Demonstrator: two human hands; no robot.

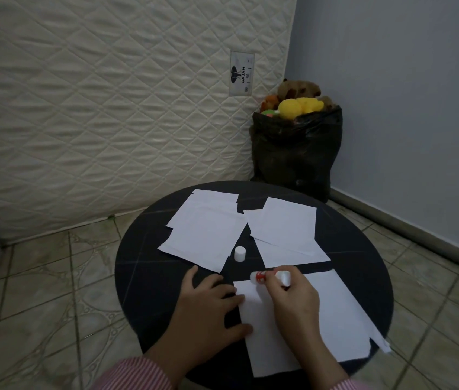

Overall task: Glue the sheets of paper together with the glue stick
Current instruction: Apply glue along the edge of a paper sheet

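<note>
A white sheet of paper (332, 316) lies at the near side of the round black table (143, 277). My left hand (211, 302) rests flat with fingers spread on the sheet's left edge. My right hand (293, 302) grips a red and white glue stick (267, 276), lying sideways with its left tip at the sheet's top left corner. The stick's white cap (239, 253) stands upright on the table, apart from it. Two loose piles of white sheets lie farther back: a left pile (205, 235) and a right pile (287, 229).
A quilted mattress (110, 108) leans upright behind the table. A black bag (295, 156) stuffed with plush toys sits in the corner by a blue-grey wall. Tiled floor (39, 291) surrounds the table.
</note>
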